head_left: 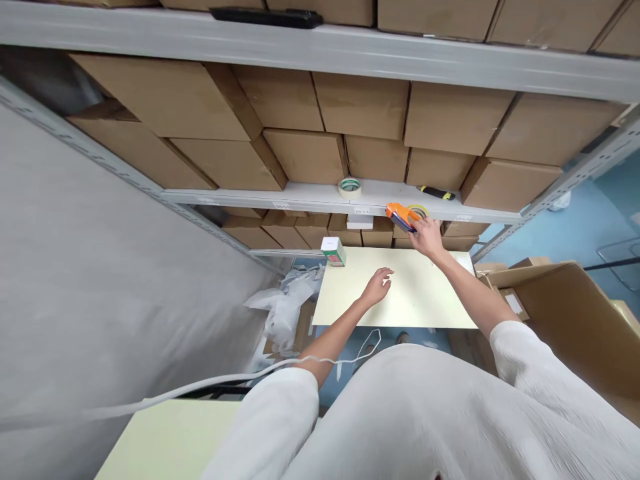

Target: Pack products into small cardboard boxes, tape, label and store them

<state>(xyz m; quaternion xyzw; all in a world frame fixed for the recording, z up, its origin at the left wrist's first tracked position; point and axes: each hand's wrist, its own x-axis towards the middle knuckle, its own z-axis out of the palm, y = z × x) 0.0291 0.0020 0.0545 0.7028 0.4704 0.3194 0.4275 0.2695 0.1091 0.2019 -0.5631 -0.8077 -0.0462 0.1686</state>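
Observation:
My right hand [427, 238] grips an orange and dark blue tape dispenser [400, 217] at the front edge of the grey shelf. A yellow roll of tape [418, 211] shows just behind the dispenser; whether it belongs to it I cannot tell. Over the pale yellow board [350, 293] hovers my left hand [379, 286], its fingers loosely curled and apart, with nothing in them. A small white and green box [333, 251] stands upright on the board's far left corner, to the left of both hands.
On the shelf [310, 195] lie a cream tape roll [349, 188] and a yellow-black utility knife [436, 193], in front of stacked cardboard boxes [305, 157]. A large open carton [565, 320] stands at right. A white cable [210, 383] crosses near my left forearm. Plastic bags [285, 313] lie at left.

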